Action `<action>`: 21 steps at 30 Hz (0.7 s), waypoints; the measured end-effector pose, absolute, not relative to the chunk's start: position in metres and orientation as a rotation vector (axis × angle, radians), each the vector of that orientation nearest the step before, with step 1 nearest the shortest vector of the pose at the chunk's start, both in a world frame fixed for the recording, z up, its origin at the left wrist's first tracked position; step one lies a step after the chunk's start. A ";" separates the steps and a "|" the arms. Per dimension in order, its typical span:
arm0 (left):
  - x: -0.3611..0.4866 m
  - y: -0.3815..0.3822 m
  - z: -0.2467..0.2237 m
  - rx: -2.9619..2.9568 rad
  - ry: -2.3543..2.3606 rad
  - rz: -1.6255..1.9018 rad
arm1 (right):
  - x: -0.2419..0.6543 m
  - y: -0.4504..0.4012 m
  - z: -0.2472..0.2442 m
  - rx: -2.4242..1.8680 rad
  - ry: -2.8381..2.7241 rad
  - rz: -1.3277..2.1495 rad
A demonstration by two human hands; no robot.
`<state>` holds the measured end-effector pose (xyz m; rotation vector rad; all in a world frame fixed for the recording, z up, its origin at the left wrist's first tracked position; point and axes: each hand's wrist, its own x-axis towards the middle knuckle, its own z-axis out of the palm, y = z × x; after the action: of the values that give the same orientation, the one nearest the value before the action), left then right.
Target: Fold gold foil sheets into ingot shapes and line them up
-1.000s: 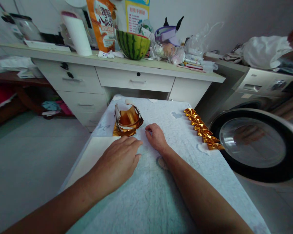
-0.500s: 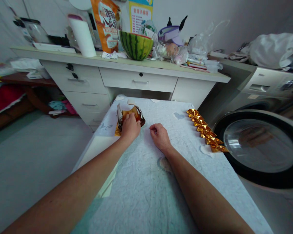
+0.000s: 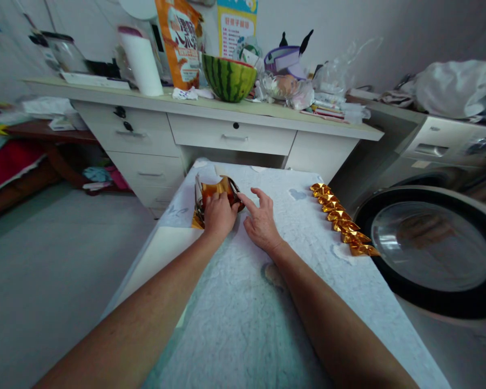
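Observation:
Shiny gold foil paper [image 3: 216,188] with curled edges lies near the far left corner of the cloth-covered table [image 3: 243,302]. My left hand [image 3: 220,215] is closed on its near part, thumb toward the right; the fingertips are partly hidden in the foil. My right hand [image 3: 261,220] is just to the right with its fingers apart. Its stretched index finger reaches the foil's curled right edge, close to my left thumb. On the right side of the table, several folded gold foil pieces [image 3: 340,220] stand in a slanting row.
Behind the table is a white desk [image 3: 235,138] with drawers. On it stand a cut watermelon [image 3: 229,80], an orange snack bag [image 3: 182,46], a white paper roll [image 3: 142,65] and plastic bags. At right, the washing machine's round door [image 3: 429,243] hangs open beside the table.
My right hand has moved up and left, its curled fingers now spread, the index finger at the foil. My left hand has shifted slightly right, still on the foil, whose upright edges sit lower.

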<state>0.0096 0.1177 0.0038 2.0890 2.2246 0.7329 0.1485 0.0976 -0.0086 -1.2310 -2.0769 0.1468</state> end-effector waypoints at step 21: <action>0.010 0.120 0.003 2.114 2.290 0.697 | 0.147 0.126 -0.027 -1.353 -2.143 0.308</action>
<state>0.0100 0.1200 0.0027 2.1138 2.2901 0.6970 0.1468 0.1263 -0.0266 -1.3534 -2.1427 0.3083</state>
